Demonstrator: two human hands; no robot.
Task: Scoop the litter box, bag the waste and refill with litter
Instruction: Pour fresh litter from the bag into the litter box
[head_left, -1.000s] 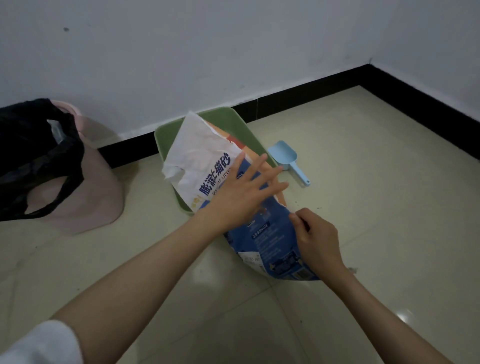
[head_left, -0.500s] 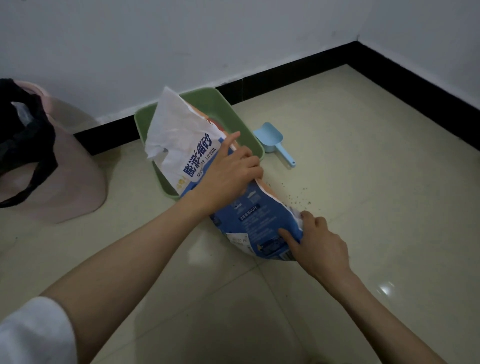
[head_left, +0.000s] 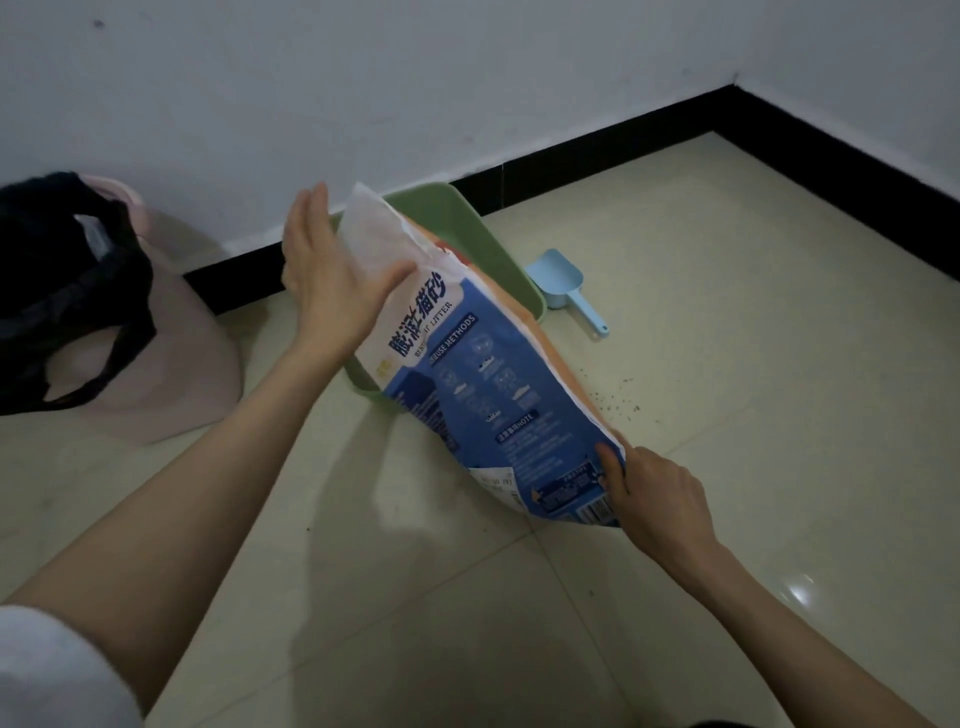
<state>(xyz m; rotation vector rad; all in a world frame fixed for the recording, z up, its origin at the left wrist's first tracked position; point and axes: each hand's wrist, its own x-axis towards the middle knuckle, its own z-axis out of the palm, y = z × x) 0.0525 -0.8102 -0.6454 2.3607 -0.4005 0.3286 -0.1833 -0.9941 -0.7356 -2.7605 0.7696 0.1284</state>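
A blue and white cat litter bag (head_left: 483, 384) lies tilted over the green litter box (head_left: 457, 218), its white open end pointing into the box. My left hand (head_left: 327, 270) holds the bag's upper white part, thumb on the front and straight fingers behind it. My right hand (head_left: 654, 493) grips the bag's bottom corner near the floor. The inside of the box is hidden by the bag. A light blue scoop (head_left: 566, 288) lies on the floor right of the box.
A pink bin (head_left: 171, 364) lined with a black bag (head_left: 52, 291) stands at the left by the wall. Spilled litter grains (head_left: 618, 402) dot the tiles right of the bag. White walls with a black skirting (head_left: 779, 140) close the corner.
My left hand has left the bag's middle and moved up to its white top end. The bag's bottom end has risen and the bag stands steeper over the box.
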